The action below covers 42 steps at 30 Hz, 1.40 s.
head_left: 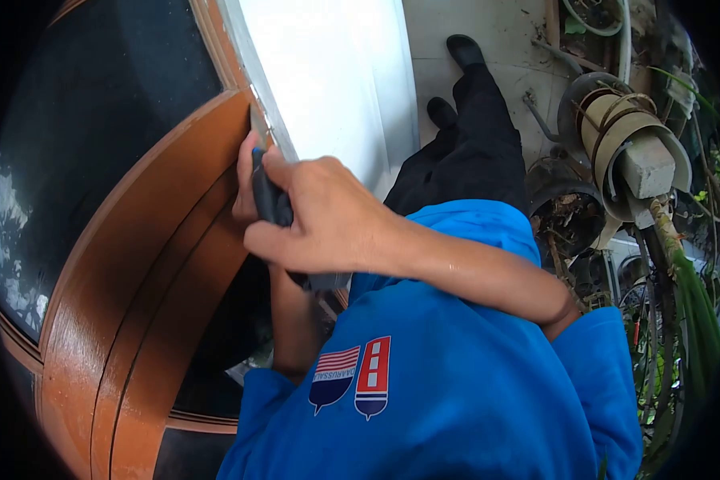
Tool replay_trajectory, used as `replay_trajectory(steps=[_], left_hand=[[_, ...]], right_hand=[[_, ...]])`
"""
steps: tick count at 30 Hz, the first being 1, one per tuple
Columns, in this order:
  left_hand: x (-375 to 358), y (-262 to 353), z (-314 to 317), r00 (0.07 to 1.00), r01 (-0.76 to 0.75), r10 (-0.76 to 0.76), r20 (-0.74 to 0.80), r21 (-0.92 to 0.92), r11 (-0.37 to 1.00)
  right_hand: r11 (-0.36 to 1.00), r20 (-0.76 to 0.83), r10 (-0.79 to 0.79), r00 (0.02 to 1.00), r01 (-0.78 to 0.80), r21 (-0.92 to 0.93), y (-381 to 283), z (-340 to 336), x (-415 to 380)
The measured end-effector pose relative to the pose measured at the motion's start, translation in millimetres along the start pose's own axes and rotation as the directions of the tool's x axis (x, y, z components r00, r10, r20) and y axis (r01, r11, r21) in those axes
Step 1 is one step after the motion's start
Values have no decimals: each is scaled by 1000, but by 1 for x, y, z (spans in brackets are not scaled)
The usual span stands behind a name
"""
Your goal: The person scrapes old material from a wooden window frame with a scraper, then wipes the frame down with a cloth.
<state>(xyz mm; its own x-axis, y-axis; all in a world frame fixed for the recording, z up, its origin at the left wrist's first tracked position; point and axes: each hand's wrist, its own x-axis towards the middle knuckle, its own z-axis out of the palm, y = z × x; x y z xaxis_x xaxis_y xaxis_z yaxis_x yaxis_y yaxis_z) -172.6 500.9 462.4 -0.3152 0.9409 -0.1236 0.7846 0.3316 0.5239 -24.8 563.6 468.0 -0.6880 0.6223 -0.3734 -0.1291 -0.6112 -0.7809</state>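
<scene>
My right hand reaches across my body, its fingers closed around the black handle of a tool with a thin grey blade. The blade lies along the joint between a brown wooden frame and a white panel. Behind the handle, my left hand is mostly hidden by the right one. Its visible fingers press on the tool near the base of the blade. The exact kind of tool is partly covered by my hands.
Dark glass sits in the curved brown woodwork on the left. At the right stand a cylindrical container, a concrete block and green plants. My shoes rest on pale floor tiles.
</scene>
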Motion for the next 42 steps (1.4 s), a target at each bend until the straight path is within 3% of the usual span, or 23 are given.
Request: replay_trajectory(steps=[4, 8, 9, 11, 13, 15, 19, 21, 24, 28, 31, 34, 37, 39, 42], left_hand=[[5, 0, 17, 994, -3, -1, -112, -34, 999], [11, -12, 23, 974, -151, 149, -170, 3, 989], [9, -15, 22, 971, -162, 160, -180, 1, 987], [15, -12, 24, 982, -63, 50, -182, -66, 996], [18, -11, 26, 977, 113, -142, -160, -178, 978], [26, -11, 31, 969, 159, -195, -153, -220, 962], [36, -11, 34, 984, 7, -32, -178, -140, 990], [37, -11, 34, 982, 2, -27, -184, -137, 991], [35, -12, 34, 981, 9, -35, -193, -134, 991], [37, -11, 33, 979, -10, -14, -202, -116, 993], [36, -11, 33, 978, -4, -22, -209, -126, 992], [38, -10, 31, 975, -30, 1, -224, -126, 992], [34, -6, 35, 960, -88, 66, -274, -67, 994], [27, -2, 34, 945, -148, 138, -297, -11, 989], [29, -4, 17, 932, -273, 280, -229, 65, 960]], right_hand=[[998, -51, -57, 997, 54, -44, 3, -3, 4], [984, -160, -164, 973, 173, 46, 5, 0, 8], [995, -100, -89, 991, 92, 27, 3, 0, 7], [998, 0, 44, 999, -44, -48, -7, -10, 15], [996, -71, -58, 996, 53, -67, -5, -7, 11], [991, -115, -122, 986, 114, -76, -4, -8, 15], [999, -55, -34, 998, 33, -28, -10, -10, 20], [994, -96, -75, 993, 67, -89, -11, -8, 24], [988, -132, -152, 980, 149, -32, -8, -6, 17], [995, -88, -99, 991, 98, -25, -14, -7, 24], [973, -143, -175, 974, 149, -175, -13, -4, 22], [974, -157, -205, 966, 185, -132, -6, -2, 24], [967, -165, -223, 961, 195, -166, -4, -1, 22], [969, -91, -220, 971, 207, -136, -3, -8, 18], [956, -68, -293, 954, 291, -33, 11, -11, 8]])
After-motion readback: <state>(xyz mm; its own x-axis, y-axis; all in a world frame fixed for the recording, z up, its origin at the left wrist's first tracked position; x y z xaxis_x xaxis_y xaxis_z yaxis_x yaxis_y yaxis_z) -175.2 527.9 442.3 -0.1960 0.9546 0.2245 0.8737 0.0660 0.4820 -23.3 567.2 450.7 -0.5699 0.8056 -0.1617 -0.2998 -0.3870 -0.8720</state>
